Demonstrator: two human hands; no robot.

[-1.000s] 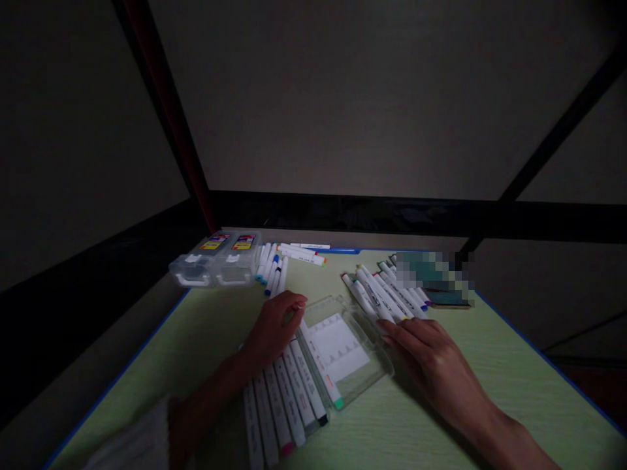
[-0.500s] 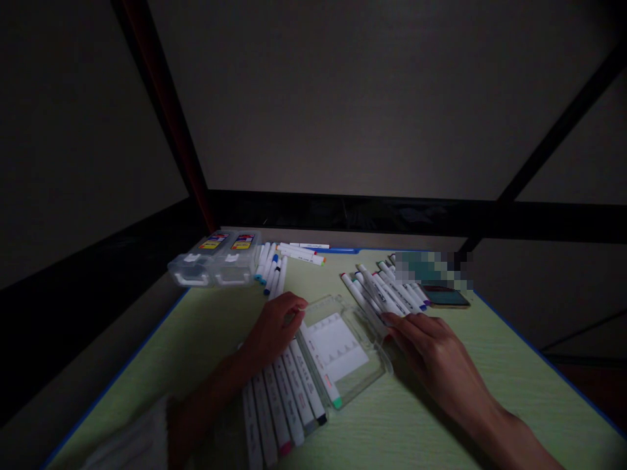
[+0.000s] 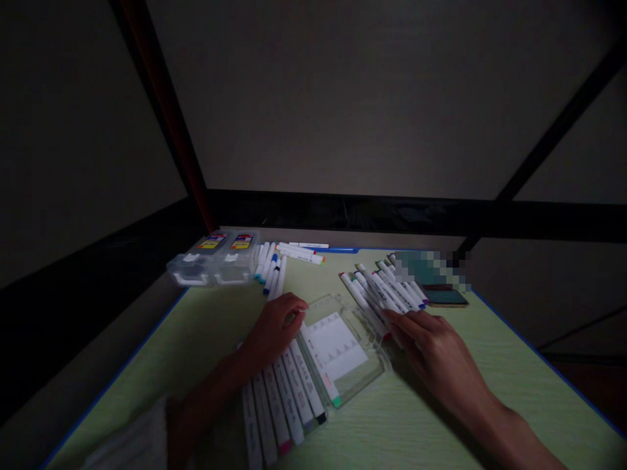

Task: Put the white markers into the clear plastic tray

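Head view: looking forward and down, first finding a pale green surface (image 3: 353,431) edged in blue. Next noticing an open clear case (image 3: 362,390), lying flat near the middle and showing a white paper insert (image 3: 337,343) in the right half. Beyond it, at far left, seeing two clear boxes (image 3: 230,267) standing side by side. Coming down to the right hand (image 3: 434,343), bending over the near end of a marker pile (image 3: 385,290) and touching it with curled fingers; not being able to tell a closed grip from a merely resting one. Likewise seeing the left hand (image 3: 279,323) hanging with thumb and fingers curled near together, over the upper ends of a row of markers (image 3: 289,398) in the case's left half; not being able to tell any pinch there either. Spotting a phone-like slab (image 3: 445,297) beside the pile, partly hidden by coarse squares. Among smaller things, picking out loose markers (image 3: 269,264) by the boxes and one green-capped marker (image 3: 326,378) lying in the right half, along the hinge. Judging the markers as probably light, stiff and smooth, sliding readily against each other, so favouring a mid-barrel hold; judging the case as thin and perhaps brittle at the hinge, so favouring the rim.
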